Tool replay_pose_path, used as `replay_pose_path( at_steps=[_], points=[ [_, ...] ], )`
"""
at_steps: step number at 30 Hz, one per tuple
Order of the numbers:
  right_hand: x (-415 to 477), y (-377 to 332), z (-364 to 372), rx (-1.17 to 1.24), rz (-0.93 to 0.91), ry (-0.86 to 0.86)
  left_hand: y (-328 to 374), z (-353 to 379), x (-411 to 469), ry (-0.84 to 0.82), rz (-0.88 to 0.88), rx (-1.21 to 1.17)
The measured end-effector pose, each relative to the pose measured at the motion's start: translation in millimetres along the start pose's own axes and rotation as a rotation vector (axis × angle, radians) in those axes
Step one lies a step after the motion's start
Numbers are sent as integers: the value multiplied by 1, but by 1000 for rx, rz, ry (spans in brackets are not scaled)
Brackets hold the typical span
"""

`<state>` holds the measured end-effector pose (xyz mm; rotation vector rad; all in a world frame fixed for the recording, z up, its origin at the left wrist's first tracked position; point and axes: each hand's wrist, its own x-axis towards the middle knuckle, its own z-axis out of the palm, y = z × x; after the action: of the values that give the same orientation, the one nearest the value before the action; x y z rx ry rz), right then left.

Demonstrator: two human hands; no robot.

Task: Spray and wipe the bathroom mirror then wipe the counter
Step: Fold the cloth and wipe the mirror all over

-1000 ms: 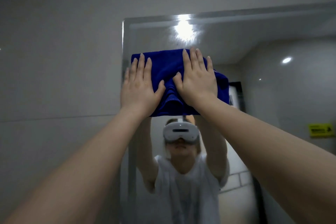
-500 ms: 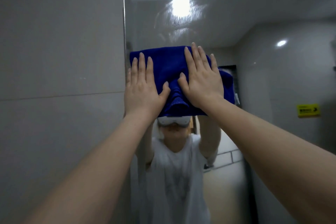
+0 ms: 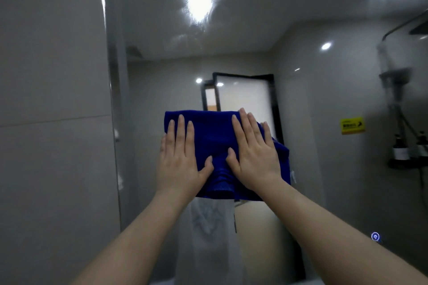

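Observation:
A large wall mirror fills the middle and right of the view, with wet smears near its top around a reflected ceiling light. A folded dark blue cloth lies flat against the glass, left of the mirror's middle. My left hand presses its left part with fingers spread and flat. My right hand presses the right part the same way. The cloth's lower edge bunches between my thumbs. The counter is out of view.
A grey tiled wall lies left of the mirror's edge. The mirror reflects a doorway, a yellow sign, a shower rail and a shelf with dark bottles at the right.
Both hands have slid the cloth down the mirror and away from its left edge. Wet streaks now show on the glass above.

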<state>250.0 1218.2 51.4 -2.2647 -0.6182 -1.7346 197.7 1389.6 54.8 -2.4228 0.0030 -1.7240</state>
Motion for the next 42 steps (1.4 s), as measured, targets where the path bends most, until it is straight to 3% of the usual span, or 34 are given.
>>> replay_pose_path(
  at_steps=[6, 11, 28, 42],
  points=[
    [7, 24, -4, -10, -35, -8, 17, -6, 13, -33, 8, -13],
    [77, 49, -29, 17, 30, -8, 34, -38, 102, 20, 2, -30],
    [280, 161, -94, 5, -4, 152, 98, -80, 318, 87, -22, 44],
    [234, 304, -113, 16, 78, 125, 243, -48, 329, 121, 76, -2]
  ],
)
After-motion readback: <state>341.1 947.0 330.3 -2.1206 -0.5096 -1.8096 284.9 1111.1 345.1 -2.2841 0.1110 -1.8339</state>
